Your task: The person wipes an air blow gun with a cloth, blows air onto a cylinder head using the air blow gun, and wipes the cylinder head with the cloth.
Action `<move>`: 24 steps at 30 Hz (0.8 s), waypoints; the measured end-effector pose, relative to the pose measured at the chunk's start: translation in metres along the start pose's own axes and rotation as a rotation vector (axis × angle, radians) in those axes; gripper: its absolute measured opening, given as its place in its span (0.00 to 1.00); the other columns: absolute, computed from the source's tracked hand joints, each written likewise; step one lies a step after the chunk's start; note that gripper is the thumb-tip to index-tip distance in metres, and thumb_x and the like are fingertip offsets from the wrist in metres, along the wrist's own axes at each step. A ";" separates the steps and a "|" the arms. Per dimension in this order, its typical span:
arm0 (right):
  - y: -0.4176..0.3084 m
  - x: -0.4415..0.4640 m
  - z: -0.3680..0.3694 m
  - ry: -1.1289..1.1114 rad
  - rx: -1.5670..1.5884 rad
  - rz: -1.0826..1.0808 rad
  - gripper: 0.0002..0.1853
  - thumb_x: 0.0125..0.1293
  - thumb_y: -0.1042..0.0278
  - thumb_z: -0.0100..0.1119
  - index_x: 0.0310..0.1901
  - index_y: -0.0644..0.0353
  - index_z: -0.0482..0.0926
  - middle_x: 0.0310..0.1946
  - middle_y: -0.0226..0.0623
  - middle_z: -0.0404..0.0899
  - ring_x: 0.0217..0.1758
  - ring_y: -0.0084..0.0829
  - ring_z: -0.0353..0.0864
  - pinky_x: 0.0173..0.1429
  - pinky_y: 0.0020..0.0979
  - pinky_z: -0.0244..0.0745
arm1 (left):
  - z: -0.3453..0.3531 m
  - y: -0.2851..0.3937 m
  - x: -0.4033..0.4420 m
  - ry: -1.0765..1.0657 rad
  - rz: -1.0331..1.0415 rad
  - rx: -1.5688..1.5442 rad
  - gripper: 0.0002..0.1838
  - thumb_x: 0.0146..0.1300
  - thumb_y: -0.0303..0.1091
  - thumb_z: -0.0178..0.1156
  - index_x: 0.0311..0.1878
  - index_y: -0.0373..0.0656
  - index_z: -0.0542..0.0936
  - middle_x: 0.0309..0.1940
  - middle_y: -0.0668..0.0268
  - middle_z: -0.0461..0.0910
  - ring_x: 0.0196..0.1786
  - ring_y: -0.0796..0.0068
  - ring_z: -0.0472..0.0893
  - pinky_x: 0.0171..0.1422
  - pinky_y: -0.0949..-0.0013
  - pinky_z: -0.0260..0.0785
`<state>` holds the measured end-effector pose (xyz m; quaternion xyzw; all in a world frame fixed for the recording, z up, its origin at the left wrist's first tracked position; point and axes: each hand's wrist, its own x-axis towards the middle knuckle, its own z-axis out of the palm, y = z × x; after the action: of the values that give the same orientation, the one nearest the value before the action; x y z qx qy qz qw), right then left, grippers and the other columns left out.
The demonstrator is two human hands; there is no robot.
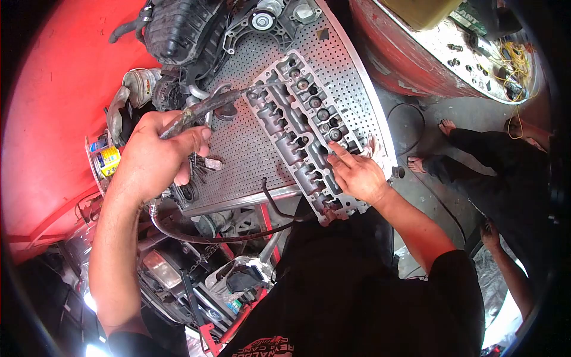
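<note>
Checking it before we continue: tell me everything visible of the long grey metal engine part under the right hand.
The long grey metal engine part looks cast, with round bores along its right side and dark, scalloped recesses along its left. It lies slanted on the perforated metal tabletop, near end past the edge; the bare right hand appears to touch its nearer half.

Dark container (470, 19) up top right shows "LANT"; black shirt (357, 291) print (269, 346) includes "REY" and "CARE".

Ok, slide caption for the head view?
Left hand gripping a long dark tool, right hand touching a cylinder head on a perforated tabletop.
</note>
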<state>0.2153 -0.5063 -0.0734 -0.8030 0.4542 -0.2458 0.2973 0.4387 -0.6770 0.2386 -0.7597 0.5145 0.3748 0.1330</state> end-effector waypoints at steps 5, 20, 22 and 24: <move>-0.001 0.002 -0.002 0.040 0.013 -0.011 0.18 0.59 0.69 0.64 0.52 0.60 0.83 0.68 0.40 0.72 0.30 0.38 0.85 0.37 0.38 0.83 | -0.003 -0.002 0.004 -0.027 0.016 0.036 0.10 0.69 0.35 0.63 0.39 0.36 0.81 0.27 0.67 0.83 0.14 0.81 0.72 0.19 0.74 0.62; -0.003 0.002 -0.003 0.021 -0.019 -0.013 0.19 0.58 0.67 0.64 0.52 0.61 0.82 0.68 0.42 0.71 0.34 0.35 0.85 0.40 0.39 0.83 | -0.032 0.021 0.020 -0.031 0.014 0.060 0.11 0.66 0.34 0.65 0.33 0.36 0.80 0.20 0.66 0.79 0.12 0.81 0.70 0.17 0.73 0.62; -0.003 0.002 -0.003 0.017 -0.004 -0.010 0.19 0.58 0.68 0.64 0.52 0.61 0.82 0.68 0.41 0.71 0.33 0.34 0.85 0.40 0.38 0.83 | -0.029 0.024 0.016 -0.027 0.056 0.207 0.11 0.65 0.35 0.66 0.35 0.36 0.81 0.21 0.68 0.80 0.13 0.81 0.70 0.19 0.72 0.63; -0.003 0.002 -0.004 0.008 -0.008 -0.006 0.19 0.58 0.68 0.64 0.52 0.61 0.82 0.68 0.42 0.71 0.33 0.34 0.85 0.40 0.38 0.83 | -0.029 0.021 0.015 -0.031 0.051 0.213 0.11 0.65 0.36 0.66 0.35 0.36 0.81 0.22 0.68 0.80 0.14 0.81 0.70 0.20 0.72 0.63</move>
<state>0.2155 -0.5073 -0.0684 -0.8045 0.4540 -0.2479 0.2919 0.4351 -0.7134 0.2514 -0.7222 0.5684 0.3326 0.2115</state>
